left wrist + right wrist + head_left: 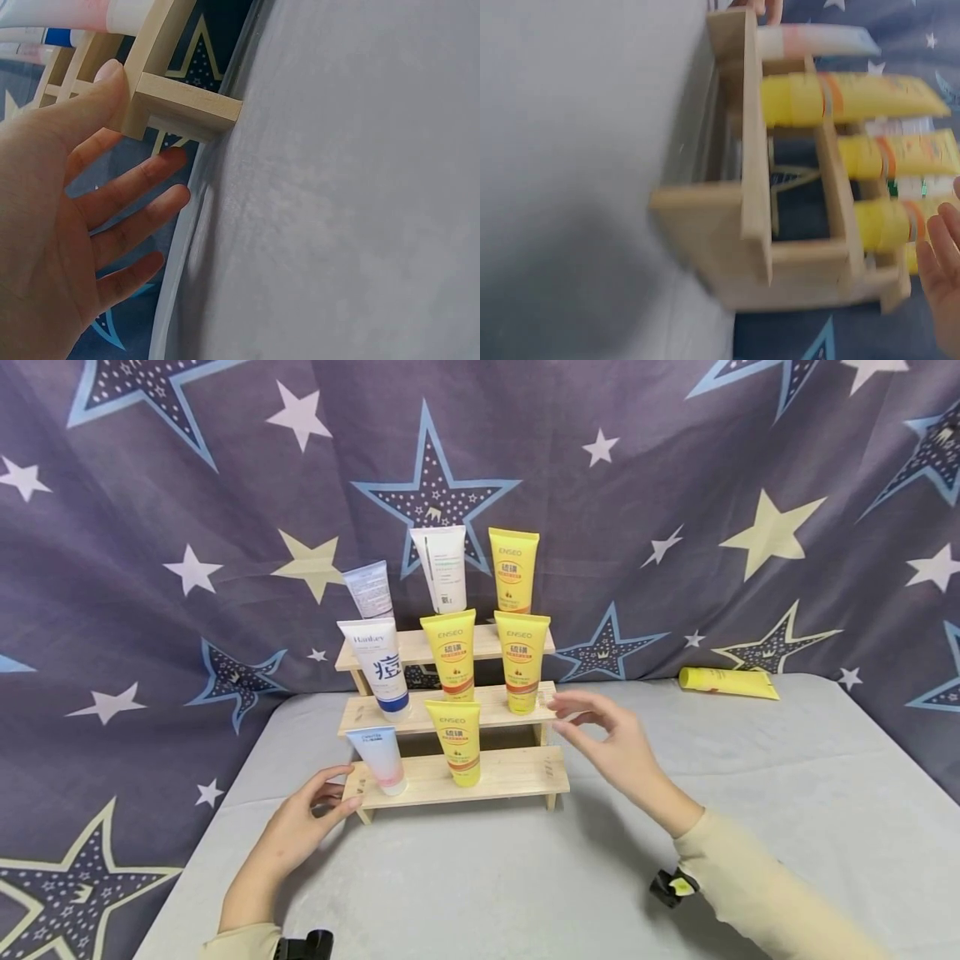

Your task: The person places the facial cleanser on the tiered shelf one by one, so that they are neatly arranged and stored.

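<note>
A three-step wooden stand holds upright squeeze tubes. My left hand is at the left end of its lowest step; in the left wrist view the thumb touches the wood, with the other fingers spread. Nearest it is a blue-and-pink tube, beside a yellow tube. My right hand is off the right end of the middle step, holding nothing, its fingers loosely bent. Close to those fingertips stands another yellow tube. The middle step also bears a white-and-blue tube and a yellow tube.
On the top step stand a grey-blue tube, a white tube and a yellow tube. One yellow tube lies on the grey cloth-covered table at the back right. A star-patterned curtain hangs behind.
</note>
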The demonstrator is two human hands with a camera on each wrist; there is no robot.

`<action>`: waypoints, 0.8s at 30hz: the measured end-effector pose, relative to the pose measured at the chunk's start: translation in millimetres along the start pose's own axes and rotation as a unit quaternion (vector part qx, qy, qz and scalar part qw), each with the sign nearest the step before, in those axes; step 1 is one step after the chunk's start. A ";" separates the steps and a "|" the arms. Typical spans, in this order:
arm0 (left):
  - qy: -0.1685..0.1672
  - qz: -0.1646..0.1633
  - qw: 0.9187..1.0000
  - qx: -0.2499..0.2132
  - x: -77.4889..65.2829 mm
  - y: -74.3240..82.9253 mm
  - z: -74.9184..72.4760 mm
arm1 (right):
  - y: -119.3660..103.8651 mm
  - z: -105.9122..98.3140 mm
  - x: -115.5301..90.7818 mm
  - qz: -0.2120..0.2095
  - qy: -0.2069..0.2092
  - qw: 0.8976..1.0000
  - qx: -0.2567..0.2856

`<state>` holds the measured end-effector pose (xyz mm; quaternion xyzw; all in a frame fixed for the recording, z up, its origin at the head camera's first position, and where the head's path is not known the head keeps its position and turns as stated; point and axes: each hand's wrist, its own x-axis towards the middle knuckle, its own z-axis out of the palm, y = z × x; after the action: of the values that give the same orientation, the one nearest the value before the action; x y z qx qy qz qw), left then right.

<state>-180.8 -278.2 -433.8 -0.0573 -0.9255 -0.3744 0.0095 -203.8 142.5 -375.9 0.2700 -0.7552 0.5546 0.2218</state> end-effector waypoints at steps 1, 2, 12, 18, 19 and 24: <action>0.000 -0.001 1.000 0.000 0.0 -0.1 0.1 | 2.5 -5.8 -2.2 0.005 0.003 1.000 -0.005; 0.000 -0.002 1.000 0.001 -0.1 -0.1 0.2 | 4.4 -11.6 -4.4 0.011 0.005 1.000 -0.013; 0.001 -0.001 1.000 0.006 -0.2 0.3 0.7 | 19.3 -70.7 -30.1 0.072 0.023 0.995 -0.068; -0.003 -0.006 1.000 0.005 0.0 0.0 0.6 | 28.8 -104.7 -39.2 0.108 0.031 0.988 -0.110; -0.004 -0.007 1.000 0.005 0.0 -0.2 0.6 | 31.4 -110.1 -40.3 0.110 0.034 0.986 -0.120; -0.003 -0.007 1.000 0.005 0.3 0.0 0.8 | 46.2 -135.1 -44.7 0.130 0.062 0.978 -0.149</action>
<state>-181.0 -277.6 -434.3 -0.0519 -0.9276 -0.3699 0.0040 -195.4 290.1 -398.8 0.0988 -0.8427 0.4759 0.2314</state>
